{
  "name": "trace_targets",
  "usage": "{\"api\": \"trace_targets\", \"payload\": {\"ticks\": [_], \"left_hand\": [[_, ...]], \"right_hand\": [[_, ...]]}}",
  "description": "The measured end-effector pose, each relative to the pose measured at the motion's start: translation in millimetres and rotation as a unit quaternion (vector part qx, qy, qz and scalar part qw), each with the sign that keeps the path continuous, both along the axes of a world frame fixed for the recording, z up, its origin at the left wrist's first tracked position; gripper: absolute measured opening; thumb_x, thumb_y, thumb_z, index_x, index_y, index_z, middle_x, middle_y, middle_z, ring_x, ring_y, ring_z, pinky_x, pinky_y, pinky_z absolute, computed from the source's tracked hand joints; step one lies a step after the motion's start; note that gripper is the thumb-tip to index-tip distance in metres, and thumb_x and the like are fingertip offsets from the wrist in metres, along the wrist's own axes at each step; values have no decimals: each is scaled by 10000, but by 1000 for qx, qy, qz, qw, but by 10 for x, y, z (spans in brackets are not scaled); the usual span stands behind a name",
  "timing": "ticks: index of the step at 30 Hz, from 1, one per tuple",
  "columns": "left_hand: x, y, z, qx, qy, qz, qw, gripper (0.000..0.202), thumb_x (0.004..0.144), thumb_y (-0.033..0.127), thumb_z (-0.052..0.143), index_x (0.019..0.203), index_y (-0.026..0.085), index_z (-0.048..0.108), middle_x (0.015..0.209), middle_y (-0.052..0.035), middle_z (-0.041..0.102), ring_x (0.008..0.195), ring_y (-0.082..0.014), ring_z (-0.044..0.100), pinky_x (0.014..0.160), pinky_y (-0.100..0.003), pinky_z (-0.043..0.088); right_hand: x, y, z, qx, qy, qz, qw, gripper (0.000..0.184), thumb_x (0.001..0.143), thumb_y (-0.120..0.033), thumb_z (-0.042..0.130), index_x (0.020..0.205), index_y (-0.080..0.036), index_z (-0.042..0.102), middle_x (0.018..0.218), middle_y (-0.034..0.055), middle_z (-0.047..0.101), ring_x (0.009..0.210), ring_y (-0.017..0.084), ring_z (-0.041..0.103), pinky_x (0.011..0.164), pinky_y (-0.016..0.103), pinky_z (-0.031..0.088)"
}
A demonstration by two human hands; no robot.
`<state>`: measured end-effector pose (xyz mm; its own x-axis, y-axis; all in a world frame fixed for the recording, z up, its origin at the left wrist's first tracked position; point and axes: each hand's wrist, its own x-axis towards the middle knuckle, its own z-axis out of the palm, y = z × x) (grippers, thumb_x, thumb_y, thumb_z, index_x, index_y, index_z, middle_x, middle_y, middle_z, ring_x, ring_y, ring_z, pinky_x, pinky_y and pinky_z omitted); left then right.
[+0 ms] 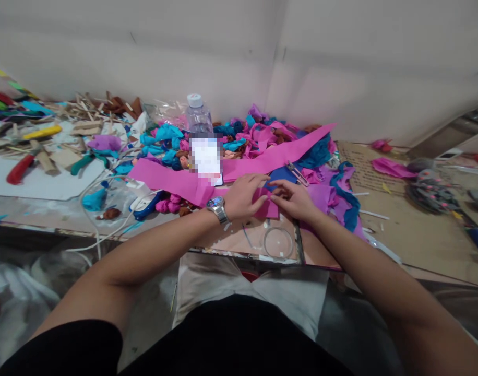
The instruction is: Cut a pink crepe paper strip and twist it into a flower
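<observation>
A long pink paper strip (262, 162) lies across the table from the left edge up to the back right. My left hand (245, 196), with a metal watch on its wrist, presses its curled fingers on a folded end of the pink paper (268, 208). My right hand (294, 199) pinches the same folded piece from the right, fingertips almost touching the left hand. Small scissors (296, 172) lie on blue paper just behind my hands.
A plastic water bottle (199, 115) stands behind a heap of crumpled pink, teal and brown paper (231, 138). Wooden sticks and coloured tools (47, 141) fill the left side. A clear tape ring (278, 243) sits near the table's front edge. Cardboard (399, 219) covers the right.
</observation>
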<state>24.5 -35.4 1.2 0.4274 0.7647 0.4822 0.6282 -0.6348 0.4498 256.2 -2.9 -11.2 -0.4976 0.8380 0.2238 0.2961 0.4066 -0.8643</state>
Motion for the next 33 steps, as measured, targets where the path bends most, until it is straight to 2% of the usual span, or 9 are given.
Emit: {"api": "trace_targets", "payload": {"ticks": [3,6,8,15,23,33], "left_hand": [[-17,39,-33,-33,6,-3,999,420,986,337,625,1365,160,663,1351,-136,737,1242,-300,680,1107,-478,505],[-30,76,-22,-84,-8,-3,996,252,988,314,610,1143,190,766,1101,-91,811,1031,-264,745,955,-412,554],[-33,89,2,-114,-35,1,993,221,985,310,608,1061,203,786,1023,-66,818,956,-237,750,913,-378,560],[-34,116,20,-166,-96,-5,981,254,973,367,632,1054,204,809,1004,-39,826,893,-196,741,858,-321,558],[-47,153,9,-187,-105,-12,977,314,991,439,606,1067,210,808,1096,-47,829,975,-218,758,881,-330,563],[-43,176,-13,-220,-145,-28,964,316,970,435,631,1058,190,809,1020,-56,828,902,-204,755,822,-306,569]], "right_hand": [[3,-40,15,37,-17,15,999,424,933,-446,719,1285,-212,684,934,55,778,766,181,723,694,305,577],[5,-56,28,58,-28,16,998,403,952,-432,695,1297,-224,684,941,51,785,733,170,718,675,297,573],[5,-53,26,58,-29,5,998,402,943,-435,701,1291,-233,690,936,45,785,722,173,714,664,302,576],[-13,-40,-15,47,-40,-36,997,292,922,-497,716,1025,-228,764,804,24,770,638,172,653,592,301,509],[-57,-88,46,105,-54,-61,991,233,932,-447,682,980,-241,780,741,8,767,585,160,630,573,294,496],[-64,-120,60,158,-71,-72,982,218,958,-423,665,1035,-263,792,777,22,783,612,177,657,599,317,528]]}}
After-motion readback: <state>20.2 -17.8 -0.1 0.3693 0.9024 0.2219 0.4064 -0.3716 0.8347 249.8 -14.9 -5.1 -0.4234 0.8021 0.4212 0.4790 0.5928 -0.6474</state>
